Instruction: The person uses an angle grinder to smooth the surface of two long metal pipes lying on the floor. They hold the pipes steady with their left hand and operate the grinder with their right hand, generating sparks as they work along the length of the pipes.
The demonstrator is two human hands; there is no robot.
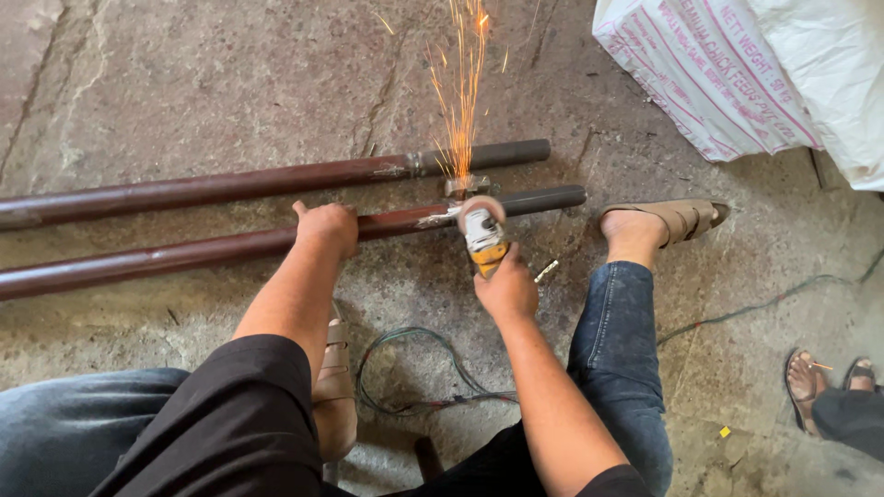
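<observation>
Two dark red pipes [212,248] are lying side by side on the concrete floor [184,83], joined near their grey ends by a small metal piece [467,185]. An angle grinder [483,235] is touching the nearer pipe there, and orange sparks [460,83] are flying away from the person. The right hand [505,287] is gripping the grinder's body, fingers clenched around it. The left hand [326,227] is pressing down on the nearer pipe, fingers curled over it. A cable [414,373] is looping between the sandalled feet, and a white sack [737,74] is sitting beyond.
</observation>
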